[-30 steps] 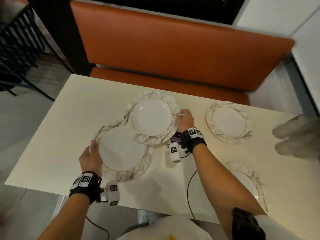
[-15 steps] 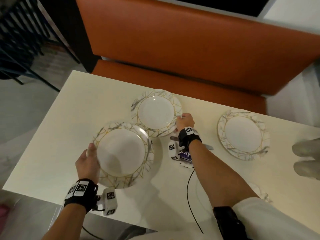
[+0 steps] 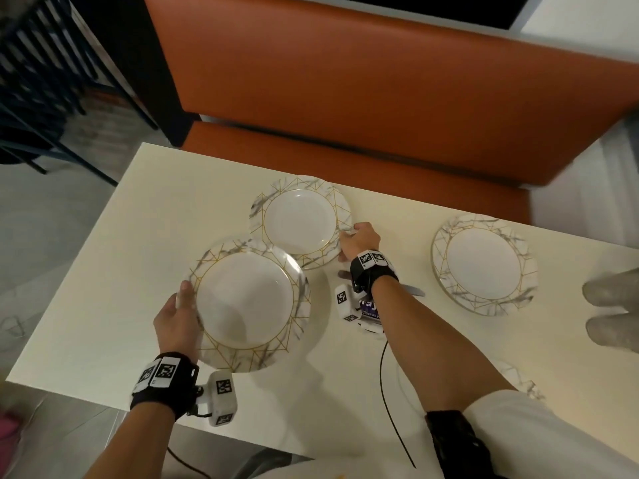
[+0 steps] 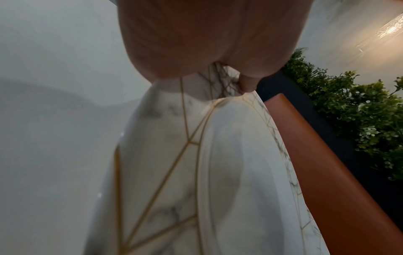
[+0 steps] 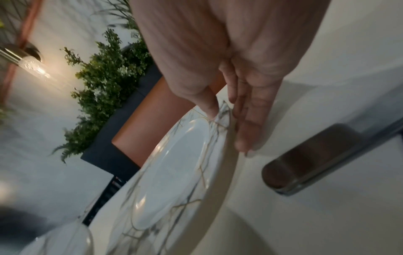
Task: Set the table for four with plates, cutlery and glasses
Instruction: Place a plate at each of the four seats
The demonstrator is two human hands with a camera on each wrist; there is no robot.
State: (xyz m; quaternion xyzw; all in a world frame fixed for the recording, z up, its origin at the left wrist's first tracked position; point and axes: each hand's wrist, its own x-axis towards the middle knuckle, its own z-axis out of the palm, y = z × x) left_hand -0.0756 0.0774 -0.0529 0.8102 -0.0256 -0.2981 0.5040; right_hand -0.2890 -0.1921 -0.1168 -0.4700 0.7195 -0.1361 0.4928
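All the plates are white with marbled, gold-lined rims. My left hand (image 3: pixel 183 305) grips the near plate (image 3: pixel 249 302) by its left rim, thumb (image 4: pixel 246 84) on top, and holds it above the cream table (image 3: pixel 103 271). My right hand (image 3: pixel 351 236) pinches the right rim of the far plate (image 3: pixel 299 219), thumb (image 5: pixel 209 107) above and fingers (image 5: pixel 246 129) beneath. A third plate (image 3: pixel 484 264) lies flat at the right. A fourth plate (image 3: pixel 525 385) is mostly hidden by my right arm. A knife handle (image 5: pixel 316 155) lies beside my right hand.
An orange bench (image 3: pixel 345 81) runs along the table's far side. Blurred glasses (image 3: pixel 608 292) stand at the right edge. A small purple packet (image 3: pixel 370 309) lies under my right wrist. A black chair (image 3: pixel 34 81) stands at far left.
The two overlapping plates have drawn apart. My right hand has carried the far plate toward the bench. My left hand has raised the near plate off the table.
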